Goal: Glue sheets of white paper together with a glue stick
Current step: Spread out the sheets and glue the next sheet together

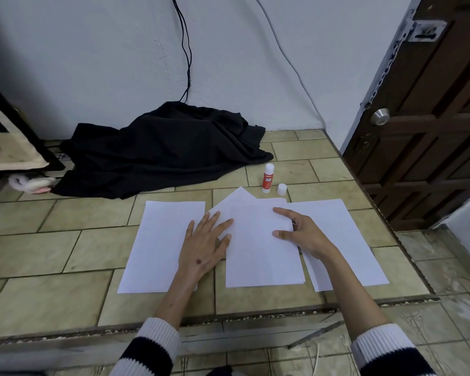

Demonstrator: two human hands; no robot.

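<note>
obstacles: glue stick (268, 178), cap (281, 189) behind sheets | free: bare tiles left
</note>
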